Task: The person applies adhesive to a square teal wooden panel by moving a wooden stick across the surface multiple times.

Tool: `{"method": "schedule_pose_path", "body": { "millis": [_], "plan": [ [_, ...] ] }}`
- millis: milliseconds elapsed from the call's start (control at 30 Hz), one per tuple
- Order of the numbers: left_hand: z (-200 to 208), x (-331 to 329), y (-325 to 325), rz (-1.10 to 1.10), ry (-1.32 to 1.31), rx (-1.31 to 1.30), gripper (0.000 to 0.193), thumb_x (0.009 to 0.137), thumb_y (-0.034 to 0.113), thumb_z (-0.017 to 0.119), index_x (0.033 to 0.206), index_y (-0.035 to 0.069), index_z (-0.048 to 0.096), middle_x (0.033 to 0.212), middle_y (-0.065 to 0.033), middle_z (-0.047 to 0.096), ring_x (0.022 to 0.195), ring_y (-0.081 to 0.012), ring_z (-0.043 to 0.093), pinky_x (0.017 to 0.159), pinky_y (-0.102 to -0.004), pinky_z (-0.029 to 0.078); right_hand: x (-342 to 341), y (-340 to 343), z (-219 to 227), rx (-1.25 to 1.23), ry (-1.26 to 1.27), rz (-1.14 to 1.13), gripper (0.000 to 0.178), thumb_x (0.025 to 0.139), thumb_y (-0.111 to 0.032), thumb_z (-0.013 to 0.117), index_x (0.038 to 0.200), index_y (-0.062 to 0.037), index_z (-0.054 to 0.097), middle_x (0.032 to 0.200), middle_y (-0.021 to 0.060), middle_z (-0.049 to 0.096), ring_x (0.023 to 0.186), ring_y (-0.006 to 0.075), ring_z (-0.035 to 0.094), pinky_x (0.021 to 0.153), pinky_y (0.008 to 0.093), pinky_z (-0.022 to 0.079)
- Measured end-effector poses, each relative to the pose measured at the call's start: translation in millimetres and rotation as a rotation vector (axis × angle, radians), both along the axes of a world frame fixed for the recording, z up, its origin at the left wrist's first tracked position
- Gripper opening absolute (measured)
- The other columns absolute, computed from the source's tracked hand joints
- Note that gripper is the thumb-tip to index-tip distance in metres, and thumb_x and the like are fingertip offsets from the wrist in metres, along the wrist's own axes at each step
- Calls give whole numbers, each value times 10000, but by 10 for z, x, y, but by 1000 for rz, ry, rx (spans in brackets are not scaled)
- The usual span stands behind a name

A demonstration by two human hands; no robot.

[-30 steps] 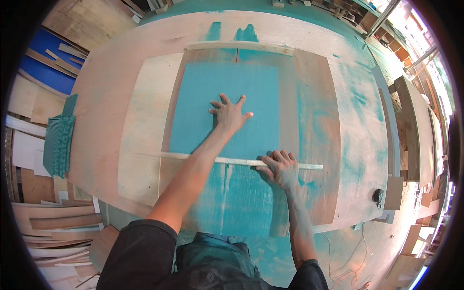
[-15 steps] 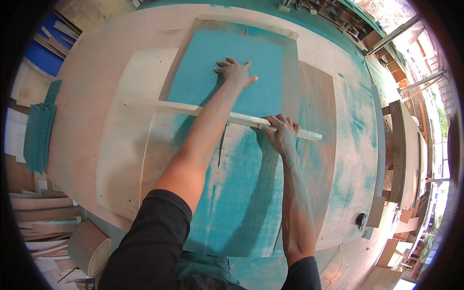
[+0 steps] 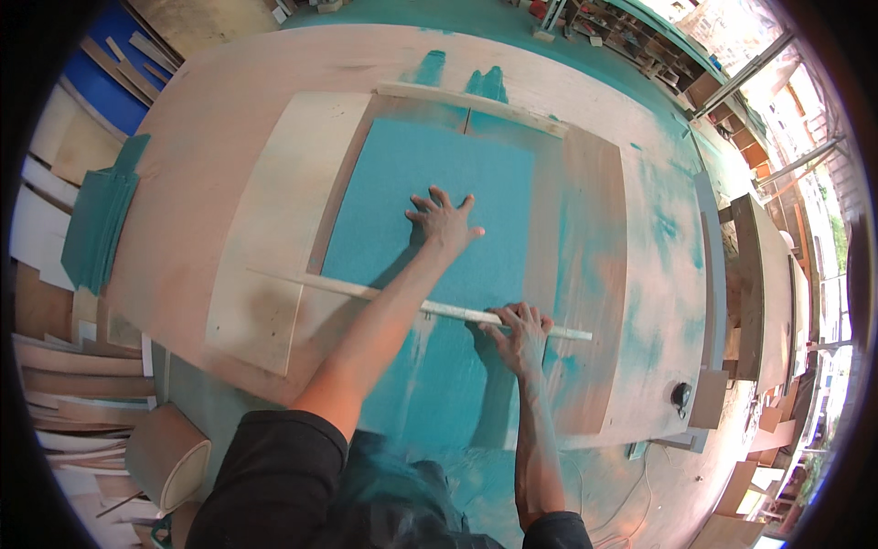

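Note:
A flat turquoise panel [image 3: 384,210] lies on wooden boards on a large table. My left hand [image 3: 444,222] presses on it with fingers spread, holding nothing. A long, pale wooden strip [image 3: 457,313] crosses near the panel's near edge, slightly slanted, passing beneath my left forearm. Its right part is held by my right hand [image 3: 521,334], the fingers lying over the strip. Another wooden strip [image 3: 471,105] runs along the far side, a little apart from the panel. More turquoise surface [image 3: 412,393] extends on my side of the held strip.
Pale boards [image 3: 274,183] flank the panel, and paint smears mark the table [image 3: 192,256]. A small black object [image 3: 681,395] sits near the right edge. At the left stand stacked turquoise sheets [image 3: 102,220], curved offcuts [image 3: 87,384] and a rolled sheet [image 3: 169,457].
The wooden strip and my right hand have moved toward me. The gap between panel and far strip looks wider. My left hand stays spread on the panel; my view has shifted too.

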State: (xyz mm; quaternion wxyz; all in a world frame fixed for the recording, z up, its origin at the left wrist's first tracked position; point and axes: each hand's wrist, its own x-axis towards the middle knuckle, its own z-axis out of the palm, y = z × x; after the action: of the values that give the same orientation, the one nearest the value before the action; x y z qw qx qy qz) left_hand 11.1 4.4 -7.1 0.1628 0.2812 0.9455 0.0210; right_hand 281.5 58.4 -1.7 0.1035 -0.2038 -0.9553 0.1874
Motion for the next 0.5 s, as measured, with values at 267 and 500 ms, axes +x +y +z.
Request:
{"method": "schedule_pose_path", "body": {
  "millis": [267,500],
  "plan": [
    [-79,1790,-1338,-64,99,22,830,987,727,573,1691,365,325,1680,-400,231,1433,-747,306,1026,-850,400,1741,-1305,120,-43,-17,-5,326,869,-514,835,1078,-263,821,1032,-30,629,1028,208,594,1031,478,316],
    [-70,2698,-2022,-95,69,-19,867,1018,710,539,1727,302,252,1712,-392,153,1476,-725,254,1094,-841,337,2618,-1963,147,-84,-20,-19,351,845,-532,851,1060,-255,830,1018,-23,624,1025,206,595,1033,481,319]
  ]
}}
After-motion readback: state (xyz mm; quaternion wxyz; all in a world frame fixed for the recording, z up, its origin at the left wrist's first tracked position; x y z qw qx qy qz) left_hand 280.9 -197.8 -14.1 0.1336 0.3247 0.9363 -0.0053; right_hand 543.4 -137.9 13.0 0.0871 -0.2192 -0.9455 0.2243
